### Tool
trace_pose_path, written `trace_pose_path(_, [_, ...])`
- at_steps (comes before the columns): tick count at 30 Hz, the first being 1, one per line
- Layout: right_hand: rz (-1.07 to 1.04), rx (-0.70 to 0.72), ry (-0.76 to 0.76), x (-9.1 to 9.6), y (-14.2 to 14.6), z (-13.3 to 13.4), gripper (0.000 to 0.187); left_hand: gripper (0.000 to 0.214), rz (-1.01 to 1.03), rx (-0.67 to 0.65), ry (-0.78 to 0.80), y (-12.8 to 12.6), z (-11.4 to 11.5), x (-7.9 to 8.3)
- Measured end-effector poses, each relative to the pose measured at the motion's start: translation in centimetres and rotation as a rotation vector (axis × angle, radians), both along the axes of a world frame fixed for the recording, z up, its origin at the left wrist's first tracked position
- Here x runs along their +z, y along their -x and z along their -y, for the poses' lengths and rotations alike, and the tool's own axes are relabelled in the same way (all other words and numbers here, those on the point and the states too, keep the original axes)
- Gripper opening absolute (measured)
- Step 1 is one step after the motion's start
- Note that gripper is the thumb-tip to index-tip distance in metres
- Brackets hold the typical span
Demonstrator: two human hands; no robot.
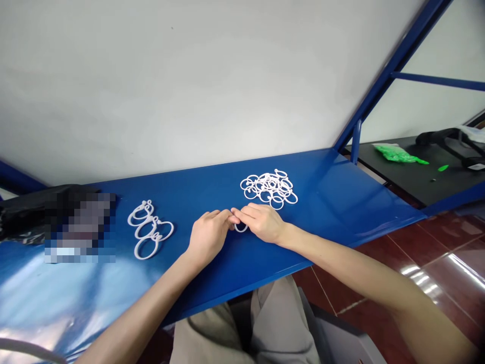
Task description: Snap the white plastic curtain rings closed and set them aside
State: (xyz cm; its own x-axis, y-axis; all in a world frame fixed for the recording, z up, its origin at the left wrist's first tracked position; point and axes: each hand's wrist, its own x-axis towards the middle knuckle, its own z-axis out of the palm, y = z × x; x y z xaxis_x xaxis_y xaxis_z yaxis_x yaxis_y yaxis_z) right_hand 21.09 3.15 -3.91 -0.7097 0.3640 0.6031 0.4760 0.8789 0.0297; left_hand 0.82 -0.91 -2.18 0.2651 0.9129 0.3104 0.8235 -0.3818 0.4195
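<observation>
Over the front part of the blue table, my left hand [212,233] and my right hand [263,221] meet with fingertips pinched together. Between them they grip a white ring [241,229]; its lower curve shows beneath the fingers, while its top is hidden. Just beyond my right hand lies a loose heap of thin white rings [276,203], several of them overlapping, some with small knobs. To the left of my left hand, several white rings [146,248] with small loops or knobs lie in a looser group.
The blue tabletop [326,182] ends at a grey-white wall panel [212,81]. At the far left lies a black plastic bag [22,217] beside a blurred-out patch. On a black table [409,177] to the right sits a bag of bright green pieces [396,152].
</observation>
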Motion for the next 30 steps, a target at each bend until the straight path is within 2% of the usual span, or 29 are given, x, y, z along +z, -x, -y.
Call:
trace_pose_path(4, [0.039, 0.031, -0.1, 0.1, 0.1, -0.1, 0.028, 0.025, 0.097, 0.006, 0.168, 0.5, -0.5, 0.5])
trace_pose_path(8, [0.04, -0.013, -0.07, 0.9, 0.1, -1.0, 0.03, 0.028, 0.053, 0.005, 0.141, 1.3, -1.3, 1.6])
trace_pose_path(10, [-0.018, -0.118, 0.032, 1.4, -0.6, -1.9, 0.033, 0.032, -0.036, 0.084, 0.053, 2.4, -1.8, 2.2])
trace_pose_path(13, [-0.158, -0.357, 0.238, 1.8, -2.8, -3.7, 0.035, 0.035, -0.228, 0.252, -0.069, 5.4, -2.5, 3.1])
trace_pose_path(16, [-0.226, -0.507, 0.306, 1.8, -5.4, -5.6, 0.038, 0.039, -0.395, 0.434, -0.011, 8.9, -3.0, 3.2])
trace_pose_path(18, [-0.215, -0.555, 0.332, 1.9, -6.8, -6.5, 0.037, 0.04, -0.422, 0.49, 0.081, 10.9, -3.3, 3.1])
trace_pose_path(22, [-0.166, -0.573, 0.336, 2.0, -7.8, -7.2, 0.031, 0.042, -0.255, 0.536, 0.148, 12.9, -3.7, 3.5])
trace_pose_path(28, [-0.16, -0.592, 0.369, 2.2, -7.7, -7.0, 0.032, 0.04, 0.027, 0.596, 0.203, 13.1, -3.5, 5.2])
trace_pose_path(30, [-0.201, -0.606, 0.355, 2.2, -7.8, -7.0, 0.032, 0.035, 0.02, 0.574, 0.244, 13.3, -3.4, 5.4])
